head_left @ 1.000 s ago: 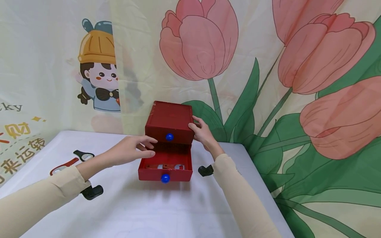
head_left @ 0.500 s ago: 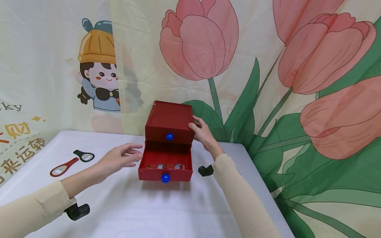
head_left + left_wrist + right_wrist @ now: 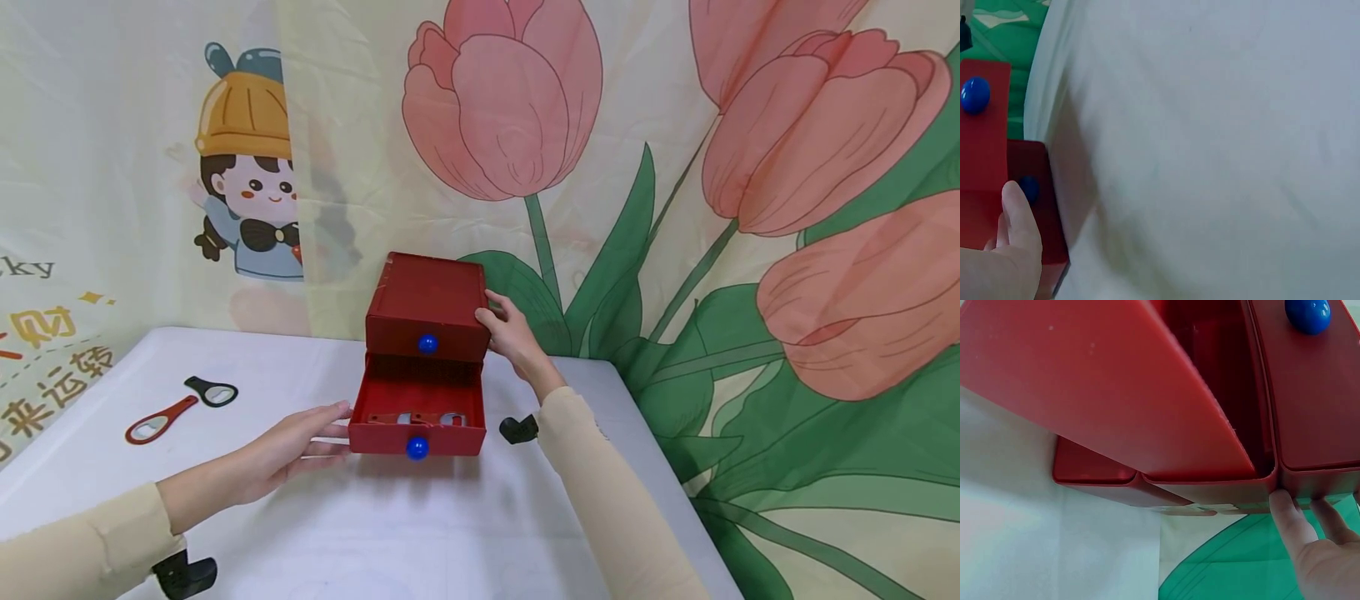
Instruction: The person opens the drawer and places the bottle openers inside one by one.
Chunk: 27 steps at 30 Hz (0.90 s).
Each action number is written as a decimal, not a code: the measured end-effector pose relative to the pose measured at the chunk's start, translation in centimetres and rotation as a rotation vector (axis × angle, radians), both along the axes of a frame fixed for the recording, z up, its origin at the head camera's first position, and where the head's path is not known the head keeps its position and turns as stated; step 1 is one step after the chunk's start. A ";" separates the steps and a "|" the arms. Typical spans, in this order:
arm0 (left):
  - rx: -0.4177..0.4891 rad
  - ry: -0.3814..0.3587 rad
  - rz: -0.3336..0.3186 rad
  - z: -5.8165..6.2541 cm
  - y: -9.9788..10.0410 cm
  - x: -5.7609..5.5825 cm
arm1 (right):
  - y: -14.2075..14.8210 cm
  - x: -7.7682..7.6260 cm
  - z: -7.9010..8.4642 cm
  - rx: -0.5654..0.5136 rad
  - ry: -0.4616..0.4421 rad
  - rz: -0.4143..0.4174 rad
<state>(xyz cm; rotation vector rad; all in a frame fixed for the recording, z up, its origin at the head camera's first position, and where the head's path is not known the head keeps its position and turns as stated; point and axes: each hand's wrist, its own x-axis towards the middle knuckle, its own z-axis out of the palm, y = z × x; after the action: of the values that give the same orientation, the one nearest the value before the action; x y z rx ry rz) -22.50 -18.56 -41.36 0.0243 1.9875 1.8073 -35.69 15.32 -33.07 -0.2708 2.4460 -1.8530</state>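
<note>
A red drawer chest [image 3: 427, 292] stands at the table's back, with a drawer [image 3: 367, 442] under the top one pulled out. Inside that drawer lie two bottle openers [image 3: 444, 419] with brownish-red handles. My left hand [image 3: 288, 454] is at the drawer's left front corner, fingers extended along its side; the left wrist view shows the fingertips right at the red wall. My right hand [image 3: 513, 333] rests its fingertips against the chest's upper right side, as the right wrist view also shows. Blue knobs [image 3: 428, 343] mark the drawer fronts. Neither hand grips anything.
To the left on the white table [image 3: 360, 533] lie a black bottle opener [image 3: 213, 392] and a red bottle opener [image 3: 160, 421]. A closed bottom drawer [image 3: 1094, 461] sits below the pulled-out one. A printed tulip curtain [image 3: 510, 117] hangs right behind the chest.
My left hand has withdrawn from above the pulled-out drawer, moving left and down to the drawer's left front corner. The right hand and the chest have stayed in place.
</note>
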 end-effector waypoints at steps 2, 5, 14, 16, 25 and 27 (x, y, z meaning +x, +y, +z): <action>0.033 -0.036 0.005 -0.3 0.1 0.3 | 0.0 0.0 0.0 0.000 0.001 -0.001; 0.074 -0.080 0.001 -1.0 0.4 1.1 | 0.0 0.0 0.0 0.002 -0.001 -0.005; 0.222 -0.189 -0.065 -2.7 2.0 3.4 | 0.0 0.1 0.0 -0.002 0.002 0.000; 0.266 -0.194 -0.081 -2.8 2.2 3.6 | 0.0 0.1 0.0 0.000 -0.001 -0.002; 0.361 -0.187 -0.137 -3.0 3.3 4.1 | -0.1 0.1 0.0 0.002 0.001 -0.004; 0.365 -0.201 -0.135 -2.9 3.8 4.0 | 0.0 0.1 0.0 0.001 -0.003 -0.008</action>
<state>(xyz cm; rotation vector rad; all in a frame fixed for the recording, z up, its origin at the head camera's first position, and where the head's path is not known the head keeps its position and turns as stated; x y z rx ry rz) -18.50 -14.72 -44.31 0.0843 1.4666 1.9730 -35.59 15.27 -33.10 -0.2583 2.4500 -1.8533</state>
